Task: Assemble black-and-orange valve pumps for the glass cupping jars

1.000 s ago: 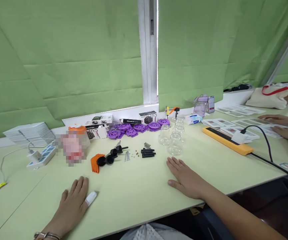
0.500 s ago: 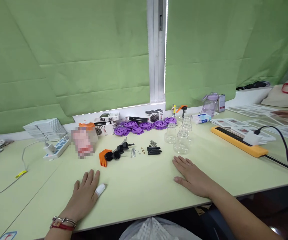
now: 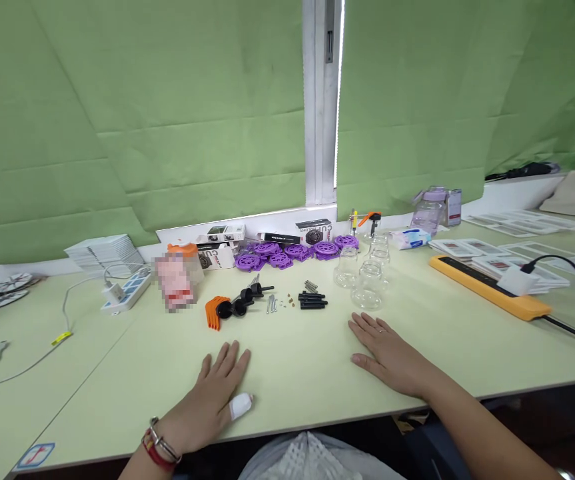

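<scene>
My left hand (image 3: pixel 212 397) lies flat on the pale table with its fingers spread and white tape around the thumb. Flat too, with nothing in it, is my right hand (image 3: pixel 387 353), just in front of several clear glass jars (image 3: pixel 367 297). Beyond my left hand sit stacked orange handles (image 3: pixel 213 313) and black round parts with stems (image 3: pixel 240 305). To their right lie several screws (image 3: pixel 272 305), tiny brass-coloured bits (image 3: pixel 291 300), black rods (image 3: pixel 312 301) and springs (image 3: pixel 310 286). A row of purple openwork discs (image 3: pixel 277 257) stretches behind them.
Printed boxes (image 3: pixel 217 257) and a blurred pink pack (image 3: pixel 174 280) stand at the back left, near a white power strip (image 3: pixel 132 291). A yellow power strip (image 3: pixel 487 287) with a plugged-in charger, papers (image 3: pixel 522 223) and a purple bottle (image 3: pixel 428 210) occupy the right.
My left hand has slid right and closer to the front edge, staying flat. My right hand rests as before. The view has turned slightly left, and another person's hands have mostly left the right edge.
</scene>
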Motion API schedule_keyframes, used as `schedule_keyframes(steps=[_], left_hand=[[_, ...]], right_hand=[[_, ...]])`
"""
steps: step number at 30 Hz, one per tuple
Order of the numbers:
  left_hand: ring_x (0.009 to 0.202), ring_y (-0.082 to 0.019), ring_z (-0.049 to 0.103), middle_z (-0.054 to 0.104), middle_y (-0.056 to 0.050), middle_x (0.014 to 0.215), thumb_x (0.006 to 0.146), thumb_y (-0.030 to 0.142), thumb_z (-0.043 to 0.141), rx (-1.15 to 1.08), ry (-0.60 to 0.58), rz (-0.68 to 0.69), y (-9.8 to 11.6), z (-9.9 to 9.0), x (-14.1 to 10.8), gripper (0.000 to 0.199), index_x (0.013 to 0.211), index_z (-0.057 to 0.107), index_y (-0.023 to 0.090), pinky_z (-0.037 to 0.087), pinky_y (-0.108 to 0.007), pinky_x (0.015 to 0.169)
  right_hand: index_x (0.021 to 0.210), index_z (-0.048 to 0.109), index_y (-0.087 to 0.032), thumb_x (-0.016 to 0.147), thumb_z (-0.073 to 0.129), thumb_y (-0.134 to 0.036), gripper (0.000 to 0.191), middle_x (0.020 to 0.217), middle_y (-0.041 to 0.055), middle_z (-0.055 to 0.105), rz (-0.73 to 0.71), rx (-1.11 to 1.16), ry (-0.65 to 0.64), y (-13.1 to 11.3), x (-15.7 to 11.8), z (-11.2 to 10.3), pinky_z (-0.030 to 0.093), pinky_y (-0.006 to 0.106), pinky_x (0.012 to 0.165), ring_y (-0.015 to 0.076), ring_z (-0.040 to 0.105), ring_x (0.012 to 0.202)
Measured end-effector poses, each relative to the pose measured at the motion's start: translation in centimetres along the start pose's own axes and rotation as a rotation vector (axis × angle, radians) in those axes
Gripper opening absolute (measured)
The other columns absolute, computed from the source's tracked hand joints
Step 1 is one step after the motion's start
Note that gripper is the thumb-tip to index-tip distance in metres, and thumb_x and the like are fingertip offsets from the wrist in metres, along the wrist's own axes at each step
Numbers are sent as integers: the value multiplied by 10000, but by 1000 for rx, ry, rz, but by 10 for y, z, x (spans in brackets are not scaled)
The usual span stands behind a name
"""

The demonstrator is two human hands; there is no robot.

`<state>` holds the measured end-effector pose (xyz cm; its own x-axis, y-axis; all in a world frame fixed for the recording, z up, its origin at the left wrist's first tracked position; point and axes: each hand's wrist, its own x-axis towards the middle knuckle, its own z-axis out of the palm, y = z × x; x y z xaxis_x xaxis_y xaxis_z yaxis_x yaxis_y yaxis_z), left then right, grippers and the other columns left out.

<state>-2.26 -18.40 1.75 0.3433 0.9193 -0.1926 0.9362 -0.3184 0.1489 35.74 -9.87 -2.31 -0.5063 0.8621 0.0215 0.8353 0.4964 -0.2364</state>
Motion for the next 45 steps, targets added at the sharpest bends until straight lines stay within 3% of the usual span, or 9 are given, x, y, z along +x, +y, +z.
schedule_keyframes(steps=[2, 5, 9, 11, 13, 16, 19, 27, 45], left_hand=[[1398, -283, 64, 5, -84, 1529, 893, 539, 301, -69, 5, 87, -4, -14, 6, 690, 1472, 71, 244, 207, -481, 1100], [1396, -299, 110, 58, -97, 1538, 874, 531, 368, -58, 206, 61, -7, -45, 26, 692, 1464, 175, 224, 245, -461, 1092], [1282, -305, 383, 363, -138, 1435, 874, 451, 397, 9, 386, 26, -1, -86, 76, 557, 1360, 392, 180, 366, -425, 1004], [1195, -286, 478, 496, -130, 1325, 853, 371, 435, 56, 372, -27, 3, -99, 108, 478, 1287, 470, 175, 396, -384, 959], [1143, -269, 522, 548, -125, 1269, 818, 328, 470, 98, 270, -181, 4, -105, 140, 452, 1244, 504, 180, 415, -347, 917], [1114, -285, 544, 585, -172, 1209, 792, 282, 469, 98, 225, -286, -4, -104, 178, 436, 1194, 543, 131, 431, -343, 873], [1050, -280, 584, 613, -157, 1175, 729, 304, 535, 88, 138, -310, -17, -96, 201, 451, 1150, 586, 149, 455, -319, 821], [1051, -268, 585, 629, -132, 1162, 650, 311, 588, 92, 51, -322, -28, -80, 216, 497, 1131, 613, 187, 462, -300, 814], [910, -251, 629, 679, -159, 955, 686, 176, 536, -67, 251, -375, -21, -80, 211, 268, 924, 654, 141, 463, -306, 751]], right_hand=[[1450, 214, -166, 866, 232, -651, 759, 1515, 65, 124, 1, 1, -1, 0, 0, 0, 135, 443, 1147, 261, 82, 1400], [1451, 213, -171, 865, 233, -652, 758, 1516, 61, 119, 4, 5, -4, -1, 0, 0, 132, 441, 1148, 260, 80, 1400], [1451, 215, -178, 864, 245, -651, 755, 1516, 65, 120, 1, 20, 6, 0, 0, 0, 129, 442, 1147, 263, 85, 1399], [1453, 209, -184, 865, 248, -648, 749, 1516, 65, 123, -2, 28, 10, 0, 0, 0, 129, 442, 1147, 262, 88, 1399], [1454, 204, -192, 868, 248, -644, 742, 1516, 60, 125, -6, 35, 12, 0, 0, 0, 126, 440, 1148, 258, 88, 1400], [1454, 207, -193, 869, 245, -642, 738, 1518, 57, 117, -4, 37, 2, -1, -1, -2, 123, 432, 1149, 253, 82, 1401], [1453, 215, -194, 869, 247, -643, 737, 1519, 61, 112, 2, 39, -6, -3, -2, -3, 130, 431, 1147, 254, 80, 1401], [1451, 219, -192, 869, 233, -647, 739, 1519, 66, 108, 8, 36, -20, -5, -2, -7, 120, 442, 1145, 259, 76, 1401], [1454, 206, -204, 877, 243, -631, 718, 1519, 60, 106, 9, 50, -30, -8, -4, -10, 111, 441, 1148, 257, 75, 1401]])
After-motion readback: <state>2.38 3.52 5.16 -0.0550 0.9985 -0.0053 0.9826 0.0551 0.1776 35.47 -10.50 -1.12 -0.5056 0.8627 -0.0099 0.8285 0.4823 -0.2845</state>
